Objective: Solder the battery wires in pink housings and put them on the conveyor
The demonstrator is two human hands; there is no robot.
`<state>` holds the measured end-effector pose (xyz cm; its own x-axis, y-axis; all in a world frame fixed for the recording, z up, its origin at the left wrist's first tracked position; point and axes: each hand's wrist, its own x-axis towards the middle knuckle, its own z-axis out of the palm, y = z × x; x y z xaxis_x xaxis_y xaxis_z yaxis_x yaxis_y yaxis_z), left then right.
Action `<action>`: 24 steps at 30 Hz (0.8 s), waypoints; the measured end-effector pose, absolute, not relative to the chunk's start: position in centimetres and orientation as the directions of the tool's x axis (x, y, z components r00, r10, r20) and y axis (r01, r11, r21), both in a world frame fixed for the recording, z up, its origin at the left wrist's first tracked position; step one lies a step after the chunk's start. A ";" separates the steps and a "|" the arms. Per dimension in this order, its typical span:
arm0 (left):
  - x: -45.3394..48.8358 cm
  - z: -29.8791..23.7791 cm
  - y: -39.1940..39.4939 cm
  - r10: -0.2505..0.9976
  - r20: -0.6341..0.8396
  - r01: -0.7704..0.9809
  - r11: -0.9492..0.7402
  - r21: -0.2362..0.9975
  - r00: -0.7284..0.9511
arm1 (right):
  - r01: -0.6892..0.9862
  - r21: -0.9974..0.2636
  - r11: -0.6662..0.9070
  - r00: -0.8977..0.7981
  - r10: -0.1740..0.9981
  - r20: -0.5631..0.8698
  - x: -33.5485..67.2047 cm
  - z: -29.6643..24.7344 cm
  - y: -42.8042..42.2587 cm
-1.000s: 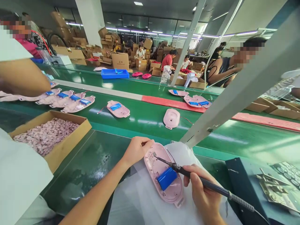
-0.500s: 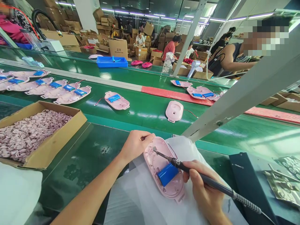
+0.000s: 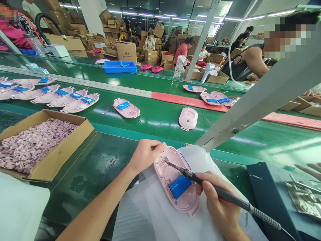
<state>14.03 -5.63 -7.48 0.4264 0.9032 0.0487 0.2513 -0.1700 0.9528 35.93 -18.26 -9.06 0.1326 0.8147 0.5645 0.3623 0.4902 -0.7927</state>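
Observation:
My left hand pinches the upper left rim of a pink plastic housing, which lies open side up on white foam sheeting. Inside the housing sits a blue battery pack. Wrapped around the dark handle of a soldering iron is my right hand. The iron's tip points at the upper left part of the housing, by a small round grille of holes. Whether the tip touches the plastic, I cannot tell. A thin dark wire runs along the housing's right edge.
To the left stands a cardboard box full of small pink parts. Pink housings with blue batteries lie along the green conveyor belt. A slanted grey post crosses at right, above a dark metal box. Co-workers sit beyond.
The housings on the belt have shifted slightly to the right. At the right edge a co-worker's fingers have come into view. My hands, the soldering iron and the held housing look unmoved.

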 end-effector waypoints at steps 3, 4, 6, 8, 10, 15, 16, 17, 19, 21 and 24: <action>14.1 -7.4 -5.6 0.904 0.053 0.254 -0.175 0.951 0.425 | 0.364 -0.788 0.496 0.129 0.812 0.570 35.9 -9.1 -18.2; 14.1 -7.4 -5.7 0.904 0.054 0.255 -0.177 0.951 0.424 | 0.367 -0.787 0.496 0.127 0.811 0.571 36.0 -9.1 -18.3; 14.1 -7.3 -5.7 0.905 0.056 0.256 -0.178 0.950 0.422 | 0.374 -0.786 0.492 0.126 0.813 0.569 36.0 -9.2 -18.3; 14.2 -7.3 -5.7 0.905 0.058 0.255 -0.180 0.950 0.421 | 0.379 -0.786 0.489 0.125 0.814 0.567 36.0 -9.3 -18.3; 14.2 -7.3 -5.7 0.904 0.062 0.252 -0.183 0.950 0.423 | 0.382 -0.780 0.496 0.123 0.809 0.575 36.0 -9.3 -18.3; 14.2 -7.4 -5.6 0.903 0.062 0.254 -0.185 0.949 0.426 | 0.393 -0.767 0.507 0.110 0.802 0.587 36.0 -9.3 -18.3; 14.2 -7.4 -5.6 0.903 0.061 0.256 -0.184 0.949 0.425 | 0.395 -0.765 0.508 0.108 0.802 0.588 36.0 -9.3 -18.3; 14.2 -7.4 -5.6 0.904 0.059 0.257 -0.183 0.949 0.423 | 0.395 -0.765 0.509 0.108 0.801 0.589 36.1 -9.3 -18.3; 14.2 -7.3 -5.6 0.905 0.059 0.258 -0.182 0.949 0.422 | 0.389 -0.771 0.504 0.120 0.802 0.585 36.0 -9.3 -18.3; 14.2 -7.2 -5.6 0.906 0.058 0.259 -0.181 0.949 0.420 | 0.381 -0.782 0.494 0.139 0.805 0.577 36.0 -9.3 -18.3; 14.1 -7.1 -5.6 0.907 0.053 0.264 -0.178 0.948 0.418 | 0.383 -0.789 0.481 0.155 0.809 0.568 36.0 -9.3 -18.3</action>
